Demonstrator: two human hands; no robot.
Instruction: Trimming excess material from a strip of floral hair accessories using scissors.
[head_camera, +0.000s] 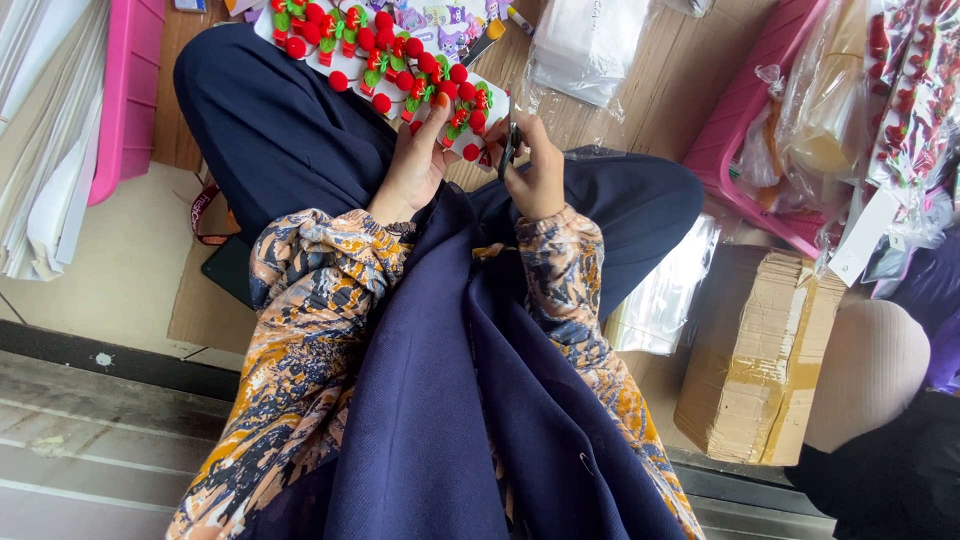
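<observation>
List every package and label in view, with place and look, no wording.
Backing card: white strip of red cherry clips, in left hand.
Clear bags: flat stack, top centre.
Cardboard bundle: brown, taped, lower right.
White tag: rectangular, far right.

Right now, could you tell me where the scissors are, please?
In the head view, the scissors are upper centre, held upright in the right hand, at the right end of the white card of red pom-pom clips that the left hand supports.
</observation>
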